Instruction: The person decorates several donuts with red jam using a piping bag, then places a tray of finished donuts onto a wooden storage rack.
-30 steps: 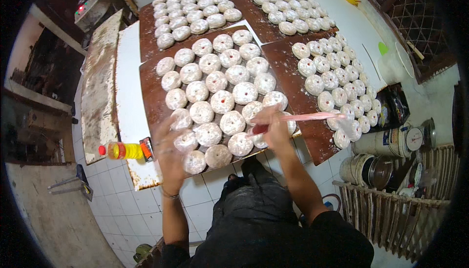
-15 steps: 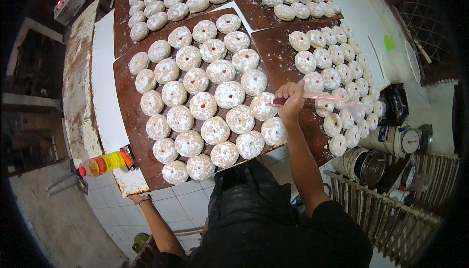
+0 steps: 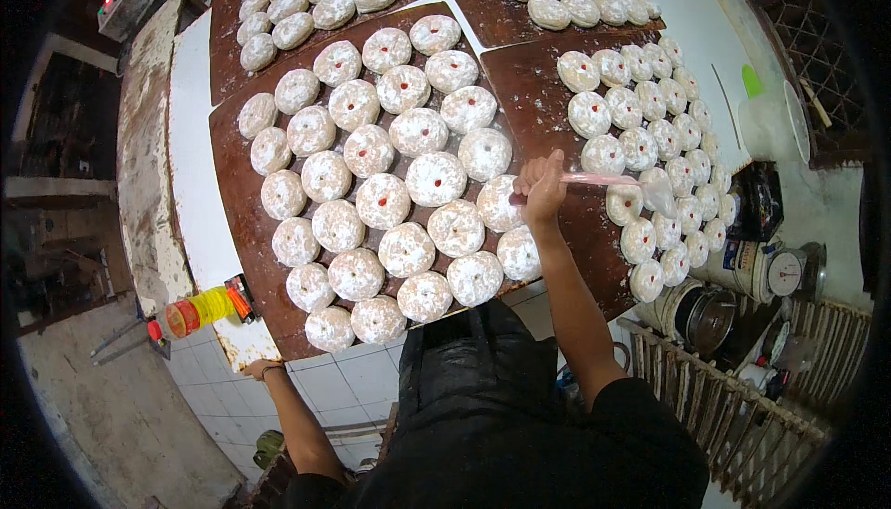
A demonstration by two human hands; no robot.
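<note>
My right hand (image 3: 541, 186) is closed around a clear piping bag (image 3: 599, 179) with red filling inside. The bag's loose end trails to the right over the neighbouring tray. Its dark red tip is beside a sugar-dusted doughnut (image 3: 497, 203) at the right side of the middle tray (image 3: 255, 272); whether it goes into the doughnut is hidden. Several doughnuts farther back, such as one doughnut (image 3: 436, 180), show red dots on top. My left hand (image 3: 264, 370) rests at the table's near left corner (image 3: 249, 344), its fingers mostly hidden against the edge.
A brown tray of dusted doughnuts (image 3: 639, 149) lies to the right, and two more fill the back. A bottle of yellow liquid (image 3: 200, 312) stands near the left corner. Right of the table are buckets, a round scale (image 3: 785, 272) and a slatted wooden rack (image 3: 715, 398).
The view has shifted slightly. My right hand stays by the same doughnut, a little more upright, and the bag's loose end has swung. My left hand remains at the corner.
</note>
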